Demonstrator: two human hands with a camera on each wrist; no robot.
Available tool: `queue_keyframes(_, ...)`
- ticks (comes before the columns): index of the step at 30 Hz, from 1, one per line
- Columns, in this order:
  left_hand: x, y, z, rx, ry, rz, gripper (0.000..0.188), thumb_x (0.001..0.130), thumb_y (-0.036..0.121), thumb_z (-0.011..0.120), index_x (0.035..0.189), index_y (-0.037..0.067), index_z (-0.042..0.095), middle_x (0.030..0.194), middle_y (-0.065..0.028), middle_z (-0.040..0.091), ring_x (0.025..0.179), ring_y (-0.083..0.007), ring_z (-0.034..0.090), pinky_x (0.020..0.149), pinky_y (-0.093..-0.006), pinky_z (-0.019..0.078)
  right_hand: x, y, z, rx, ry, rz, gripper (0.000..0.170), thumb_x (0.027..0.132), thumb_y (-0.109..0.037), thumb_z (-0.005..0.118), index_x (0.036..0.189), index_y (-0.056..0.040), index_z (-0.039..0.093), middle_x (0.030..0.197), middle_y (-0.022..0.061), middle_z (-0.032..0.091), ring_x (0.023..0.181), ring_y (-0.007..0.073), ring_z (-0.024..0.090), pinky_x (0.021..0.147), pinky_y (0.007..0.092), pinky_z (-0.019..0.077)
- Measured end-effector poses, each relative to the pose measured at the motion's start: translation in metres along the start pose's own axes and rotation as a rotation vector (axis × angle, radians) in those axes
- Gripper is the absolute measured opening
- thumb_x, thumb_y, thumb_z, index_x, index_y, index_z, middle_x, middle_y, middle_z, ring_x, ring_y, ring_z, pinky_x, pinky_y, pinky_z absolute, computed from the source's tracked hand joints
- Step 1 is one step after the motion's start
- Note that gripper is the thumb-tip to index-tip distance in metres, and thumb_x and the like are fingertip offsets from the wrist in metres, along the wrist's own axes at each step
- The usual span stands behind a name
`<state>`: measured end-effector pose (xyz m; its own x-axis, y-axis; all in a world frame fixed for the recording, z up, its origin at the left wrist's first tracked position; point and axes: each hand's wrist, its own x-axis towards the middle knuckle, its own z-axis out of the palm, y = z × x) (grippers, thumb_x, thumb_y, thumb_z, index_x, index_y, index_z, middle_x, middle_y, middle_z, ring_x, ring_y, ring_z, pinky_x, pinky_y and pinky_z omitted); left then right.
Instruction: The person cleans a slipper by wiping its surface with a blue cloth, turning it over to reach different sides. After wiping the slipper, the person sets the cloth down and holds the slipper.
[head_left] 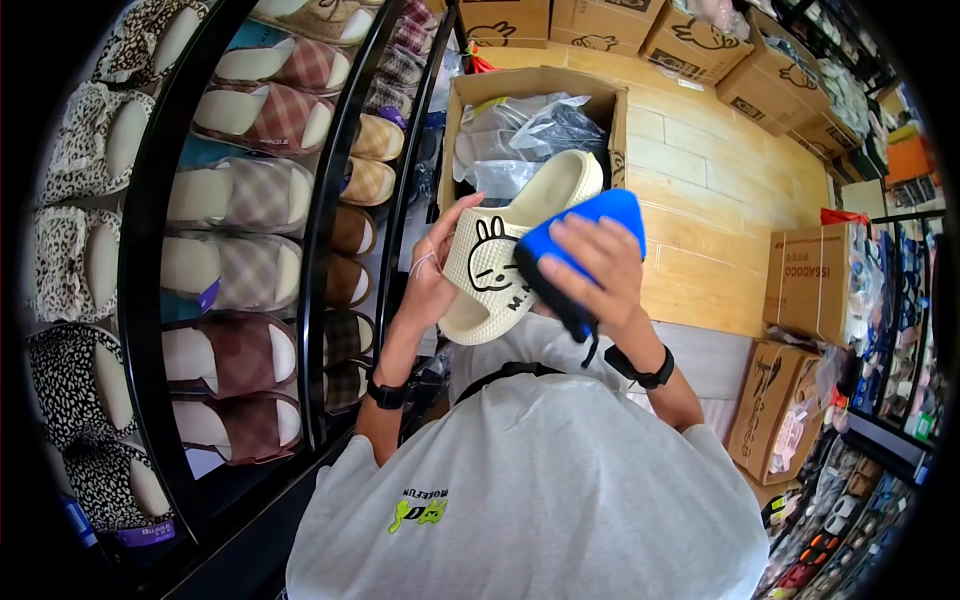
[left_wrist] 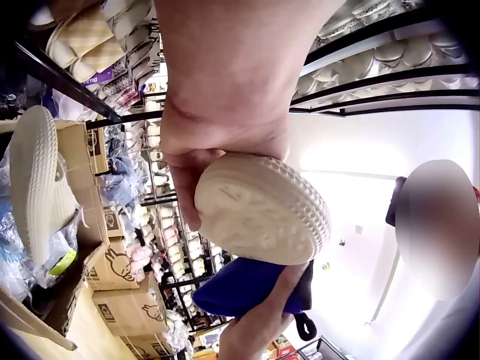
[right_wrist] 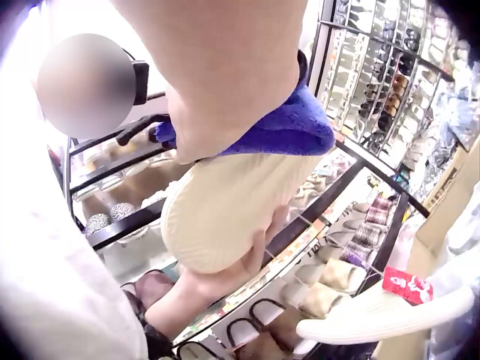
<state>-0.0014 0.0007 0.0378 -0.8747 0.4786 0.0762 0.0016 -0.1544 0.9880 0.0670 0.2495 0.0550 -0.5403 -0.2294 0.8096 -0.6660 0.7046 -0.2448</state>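
My left hand (head_left: 432,275) grips a cream slide slipper (head_left: 490,262) by its side, fingers behind it. The strap bears a black rabbit face and partly covered lettering. In the left wrist view a rounded end of the slipper (left_wrist: 262,210) shows, with studded edges. My right hand (head_left: 600,262) holds a blue fuzzy cloth pad (head_left: 622,215) with a black edge and a hanging loop. The pad overlaps the strap's right side; in the right wrist view the blue pad (right_wrist: 292,131) lies right along the slipper's pale sole (right_wrist: 225,210).
An open cardboard box (head_left: 618,130) with plastic-wrapped footwear stands ahead. Another cream slipper (left_wrist: 34,180) is at that box, and a red tag (right_wrist: 407,285) lies by it. Slipper racks (head_left: 150,240) run along the left. More cartons (head_left: 812,280) stand at right and back.
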Motion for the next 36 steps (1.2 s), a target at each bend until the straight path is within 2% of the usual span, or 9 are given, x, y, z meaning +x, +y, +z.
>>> queue_keyframes(3, -0.002, 0.001, -0.003, 0.063, -0.023, 0.009, 0.067, 0.099, -0.005, 0.066, 0.161, -0.002, 0.043, 0.141, -0.0124, 0.067, 0.125, -0.0154, 0.066, 0.108, -0.0306, 0.0522, -0.001, 0.017, 0.000, -0.001, 0.046, 0.215, 0.058, 0.083, -0.036, 0.086, 0.135, -0.0120, 0.075, 0.140, 0.0165, 0.070, 0.129, 0.0393, 0.065, 0.110, 0.0516, 0.0470)
queue_keyframes(5, 0.001, 0.004, 0.005, 0.044, -0.002, 0.021, 0.066, 0.099, -0.005, 0.066, 0.161, -0.002, 0.043, 0.139, -0.0121, 0.069, 0.122, -0.0145, 0.067, 0.107, -0.0303, 0.0534, -0.004, 0.015, 0.001, -0.005, 0.061, 0.215, 0.056, 0.084, -0.036, 0.085, 0.133, -0.0118, 0.076, 0.140, 0.0163, 0.070, 0.128, 0.0395, 0.065, 0.109, 0.0519, 0.0476)
queue_keyframes(11, 0.000, -0.004, 0.005, 0.023, -0.016, -0.027, 0.062, 0.103, -0.003, 0.064, 0.161, 0.000, 0.044, 0.137, -0.0110, 0.070, 0.119, -0.0129, 0.069, 0.105, -0.0291, 0.0550, -0.009, 0.003, -0.005, -0.024, -0.066, -0.085, 0.045, 0.089, -0.034, 0.081, 0.129, -0.0149, 0.077, 0.140, 0.0130, 0.071, 0.127, 0.0334, 0.068, 0.110, 0.0479, 0.0490)
queue_keyframes(15, -0.003, -0.004, 0.003, -0.064, 0.004, -0.041, 0.063, 0.102, -0.001, 0.066, 0.162, 0.001, 0.044, 0.130, -0.0088, 0.073, 0.113, -0.0115, 0.070, 0.100, -0.0285, 0.0560, 0.000, 0.020, -0.006, -0.026, 0.024, 0.192, 0.056, 0.082, -0.035, 0.087, 0.132, -0.0124, 0.077, 0.139, 0.0157, 0.071, 0.129, 0.0378, 0.065, 0.108, 0.0503, 0.0487)
queue_keyframes(17, -0.003, -0.003, 0.005, 0.031, -0.015, 0.005, 0.063, 0.102, -0.001, 0.067, 0.161, 0.001, 0.045, 0.129, -0.0085, 0.073, 0.110, -0.0110, 0.070, 0.098, -0.0280, 0.0558, -0.001, 0.016, -0.004, -0.041, 0.055, 0.191, 0.056, 0.081, -0.036, 0.087, 0.131, -0.0129, 0.077, 0.138, 0.0156, 0.071, 0.127, 0.0383, 0.066, 0.108, 0.0499, 0.0489)
queue_keyframes(23, 0.001, -0.003, 0.009, -0.002, 0.027, 0.039, 0.063, 0.102, -0.001, 0.066, 0.161, 0.000, 0.045, 0.133, -0.0096, 0.070, 0.116, -0.0112, 0.067, 0.102, -0.0281, 0.0534, -0.014, 0.001, -0.003, -0.040, -0.052, -0.085, 0.047, 0.089, -0.037, 0.080, 0.132, -0.0158, 0.076, 0.139, 0.0128, 0.072, 0.127, 0.0322, 0.068, 0.109, 0.0482, 0.0489)
queue_keyframes(29, -0.005, -0.003, -0.001, 0.033, -0.038, 0.021, 0.064, 0.103, 0.002, 0.067, 0.162, 0.000, 0.044, 0.129, -0.0085, 0.072, 0.113, -0.0114, 0.069, 0.101, -0.0284, 0.0543, -0.010, 0.016, -0.002, -0.019, 0.107, 0.198, 0.055, 0.083, -0.036, 0.086, 0.131, -0.0121, 0.076, 0.141, 0.0162, 0.070, 0.130, 0.0376, 0.065, 0.108, 0.0516, 0.0484)
queue_keyframes(32, -0.004, -0.002, 0.003, -0.041, -0.041, -0.011, 0.066, 0.101, -0.001, 0.066, 0.163, 0.000, 0.043, 0.131, -0.0086, 0.071, 0.115, -0.0123, 0.069, 0.102, -0.0285, 0.0544, -0.007, -0.005, -0.005, -0.045, 0.050, 0.109, 0.051, 0.085, -0.036, 0.084, 0.130, -0.0134, 0.077, 0.139, 0.0149, 0.072, 0.127, 0.0366, 0.066, 0.108, 0.0519, 0.0488)
queue_keyframes(36, -0.003, -0.005, 0.003, -0.007, -0.017, 0.016, 0.066, 0.101, -0.004, 0.064, 0.163, 0.000, 0.043, 0.140, -0.0100, 0.067, 0.122, -0.0129, 0.066, 0.106, -0.0286, 0.0523, -0.012, -0.012, -0.002, -0.036, -0.039, -0.077, 0.037, 0.094, -0.017, 0.073, 0.131, -0.0225, 0.076, 0.140, 0.0078, 0.072, 0.126, 0.0260, 0.069, 0.110, 0.0415, 0.0486)
